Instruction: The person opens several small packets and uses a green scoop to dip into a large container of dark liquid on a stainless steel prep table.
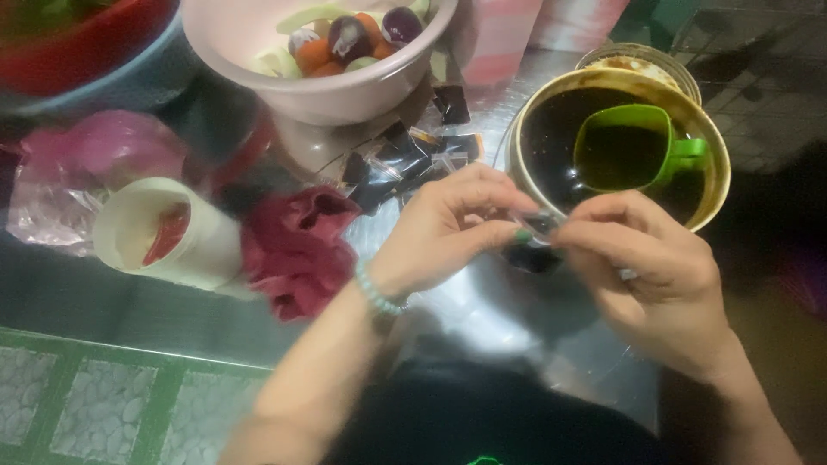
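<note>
My left hand (444,228) and my right hand (642,267) meet over a metal tray (482,310). Between their fingertips they pinch the top of a small clear plastic bag (534,245) holding dark liquid. The bag hangs just in front of a round pot of dark sauce (551,138), where a green plastic cup (633,151) floats. A bead bracelet circles my left wrist. Several filled small dark sauce bags (409,155) lie in a pile behind my left hand.
A pink bowl of cut fruit (336,52) stands at the back. A cream cup with a red item inside (159,232) lies tipped at left, beside a dark red cloth (297,245) and pink plastic bags (95,155). Green patterned flooring shows at bottom left.
</note>
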